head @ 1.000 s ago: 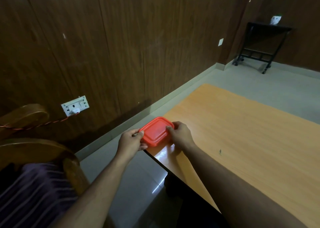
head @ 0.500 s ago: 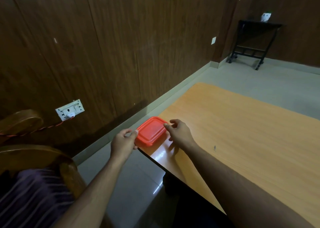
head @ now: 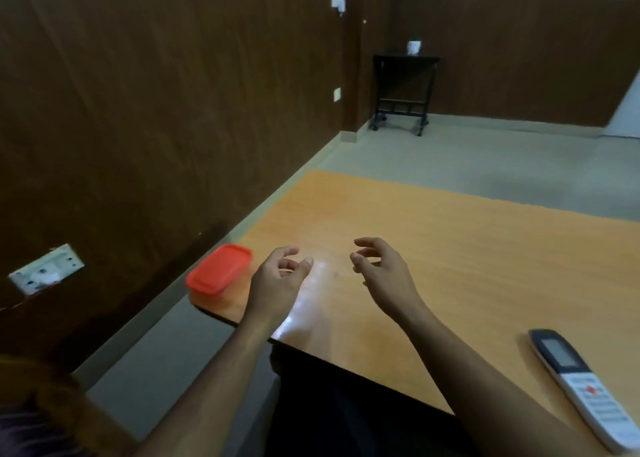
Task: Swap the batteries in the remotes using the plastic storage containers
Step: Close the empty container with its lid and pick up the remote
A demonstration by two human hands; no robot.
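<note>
The red-lidded container [head: 219, 272] sat with its lid on at the tabletop [head: 450, 248] corner, just beside the left hand [head: 277, 276] on its outer side, probably parked there to keep the middle free for working. The remote [head: 585, 387] lay face up near the front edge, well apart from the right hand [head: 381, 269] and behind it toward the person, within easy reach for the battery swap. Both hands hovered over the bare wood between the two things, fingers loosely curled and parted, gripping nothing and touching neither the container nor the remote. No batteries were visible.
</note>
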